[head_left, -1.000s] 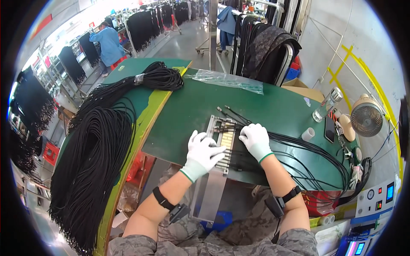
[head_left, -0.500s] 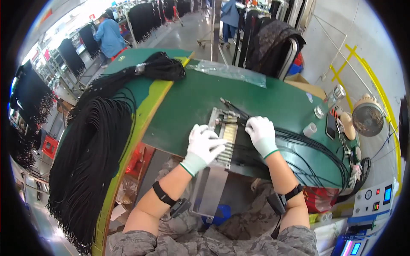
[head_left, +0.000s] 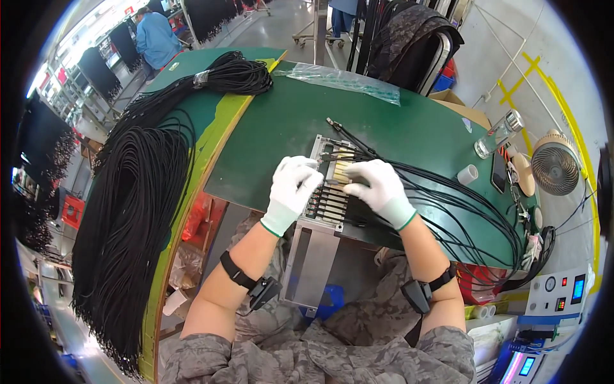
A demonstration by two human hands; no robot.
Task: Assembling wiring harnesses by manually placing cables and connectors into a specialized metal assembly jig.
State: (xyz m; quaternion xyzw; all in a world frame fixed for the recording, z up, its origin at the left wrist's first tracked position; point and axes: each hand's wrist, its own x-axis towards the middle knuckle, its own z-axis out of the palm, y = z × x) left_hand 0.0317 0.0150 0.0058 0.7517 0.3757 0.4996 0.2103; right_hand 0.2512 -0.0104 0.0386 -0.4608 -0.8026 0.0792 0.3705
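Note:
A metal fixture with a row of narrow slots lies at the table's near edge, with cable ends set side by side in its lower slots. My left hand, in a white glove, is at the fixture's left side with curled fingers; whatever the fingertips hold is hidden. At its right side, the white-gloved right hand has thumb and forefinger closed around a thin black cable end, partly covered by the fingers. Black cables run from the fixture to the right across the table.
A large bundle of black cables hangs over the left table, past a yellow edge strip. A plastic bag lies at the back. To the right are a glass bottle, a white roll, a phone and a fan.
My left hand has moved up and left off the fixture's lower slots, uncovering the cable ends there. My right hand has come in to the fixture's right side. The view has shifted slightly.

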